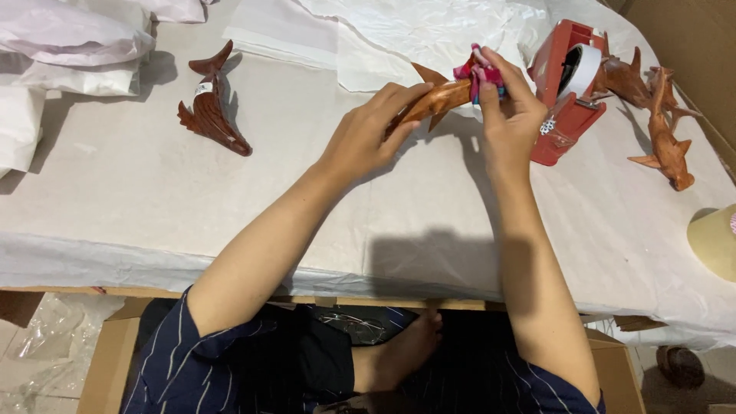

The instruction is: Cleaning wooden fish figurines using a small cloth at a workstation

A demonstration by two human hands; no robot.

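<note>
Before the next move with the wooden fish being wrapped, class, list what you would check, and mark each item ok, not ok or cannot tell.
1. Left hand grips the wooden fish by its body: ok.
2. Right hand pinches the pink cloth at the fish's end: ok.
3. Cloth fully wound round the fish: cannot tell, the fingers hide it.
4. Tape dispenser stands just beside the right hand, tape loaded: ok.
5. Dark fish lies apart, left on the table, out of the way: ok.
6. Fish pile behind the dispenser lies near the table edge: not ok.
</note>
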